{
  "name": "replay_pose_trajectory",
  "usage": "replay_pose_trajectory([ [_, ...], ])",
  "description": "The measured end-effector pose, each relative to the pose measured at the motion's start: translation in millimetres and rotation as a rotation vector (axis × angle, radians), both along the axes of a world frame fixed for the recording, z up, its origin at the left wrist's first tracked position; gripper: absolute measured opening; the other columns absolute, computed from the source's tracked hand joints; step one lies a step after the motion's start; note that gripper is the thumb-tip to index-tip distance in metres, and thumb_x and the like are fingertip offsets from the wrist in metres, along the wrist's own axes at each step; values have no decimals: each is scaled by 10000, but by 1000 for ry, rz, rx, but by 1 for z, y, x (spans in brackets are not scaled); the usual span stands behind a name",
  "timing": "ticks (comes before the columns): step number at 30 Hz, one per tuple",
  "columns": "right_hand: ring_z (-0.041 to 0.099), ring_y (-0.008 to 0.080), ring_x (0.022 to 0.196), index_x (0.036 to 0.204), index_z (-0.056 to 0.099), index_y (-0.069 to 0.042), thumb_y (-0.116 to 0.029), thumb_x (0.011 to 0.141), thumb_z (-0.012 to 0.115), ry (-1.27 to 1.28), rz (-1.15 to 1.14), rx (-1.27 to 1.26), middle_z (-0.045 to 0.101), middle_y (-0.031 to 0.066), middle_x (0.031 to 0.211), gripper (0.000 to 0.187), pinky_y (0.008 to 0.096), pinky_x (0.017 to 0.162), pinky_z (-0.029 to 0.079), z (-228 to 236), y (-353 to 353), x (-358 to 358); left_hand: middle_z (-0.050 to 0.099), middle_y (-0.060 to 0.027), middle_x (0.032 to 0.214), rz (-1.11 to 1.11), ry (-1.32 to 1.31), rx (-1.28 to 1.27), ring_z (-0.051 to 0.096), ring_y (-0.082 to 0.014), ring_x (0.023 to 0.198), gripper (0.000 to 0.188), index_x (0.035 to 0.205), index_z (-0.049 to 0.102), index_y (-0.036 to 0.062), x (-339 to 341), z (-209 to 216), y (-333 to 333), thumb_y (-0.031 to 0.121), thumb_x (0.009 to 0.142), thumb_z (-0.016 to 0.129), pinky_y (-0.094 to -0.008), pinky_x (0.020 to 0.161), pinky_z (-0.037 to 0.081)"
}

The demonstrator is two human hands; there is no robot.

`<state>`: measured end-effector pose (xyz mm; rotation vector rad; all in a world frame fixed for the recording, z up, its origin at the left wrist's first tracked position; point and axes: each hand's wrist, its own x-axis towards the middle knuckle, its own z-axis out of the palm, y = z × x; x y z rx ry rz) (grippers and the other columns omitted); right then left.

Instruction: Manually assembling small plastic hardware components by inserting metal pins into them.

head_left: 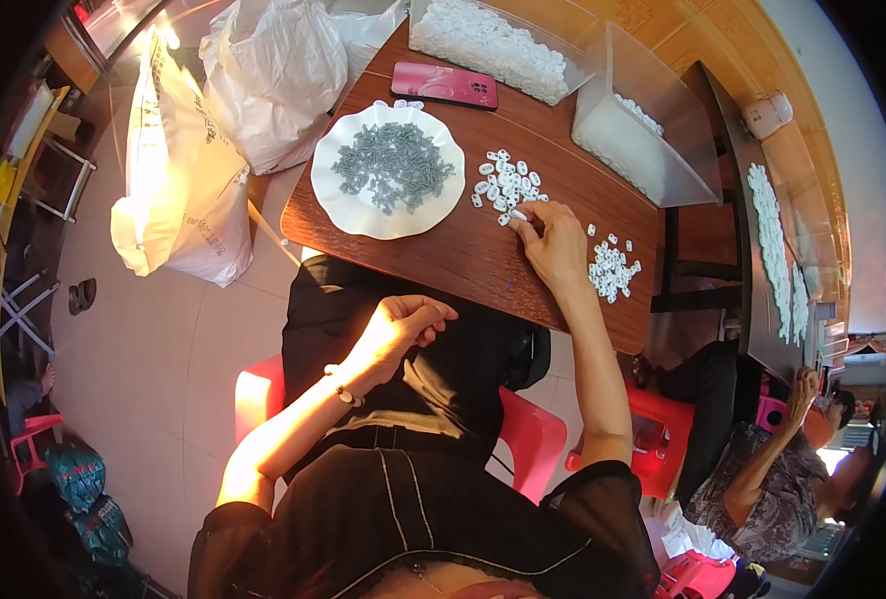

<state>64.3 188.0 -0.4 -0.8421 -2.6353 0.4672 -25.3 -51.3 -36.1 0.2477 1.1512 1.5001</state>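
Note:
My right hand (555, 248) reaches over the brown table, its thumb and forefinger pinched on a small white piece at the near edge of a loose pile of small white oval pieces (503, 183). Beside my right wrist lies a second pile of small white pieces (611, 276). My left hand (403, 327), with a beaded bracelet (343, 387) at the wrist, hovers above my lap in front of the table edge. Its fingers are closed in a pinch; what they hold, if anything, is too small to tell. A white scalloped plate (348, 222) carries many small grey parts (393, 165).
Behind the plate lies a pink phone (445, 86). Clear bins of white pieces (493, 48) line the table's far side. White sacks (188, 185) stand on the floor at left. Another person (763, 484) sits at right by a dark table with more white pieces (771, 250).

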Motion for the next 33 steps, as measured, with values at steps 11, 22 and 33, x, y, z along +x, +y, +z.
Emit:
replay_pose_trajectory([
  [11,579,296,889,989,694,-62,-200,784,719,-45,-56,-14,631,111,858,248,401,762,467,10,-3,21,561,39,707,-21,6,-2,463,-19,592,187,903,676,6,1,-2,1,170,913,584,-157,567,373],
  [22,569,299,892,966,699,-80,-167,798,698,-5,-36,-66,621,110,867,189,408,775,461,4,-3,22,566,50,709,-38,25,5,474,-8,598,194,914,686,19,7,-3,1,190,927,597,-147,558,368],
  [33,575,302,763,868,614,-36,-135,779,701,12,-60,-247,622,118,772,159,415,682,449,4,0,20,586,30,728,-45,51,31,487,-19,630,202,929,692,7,6,0,4,182,920,591,-165,569,382],
])
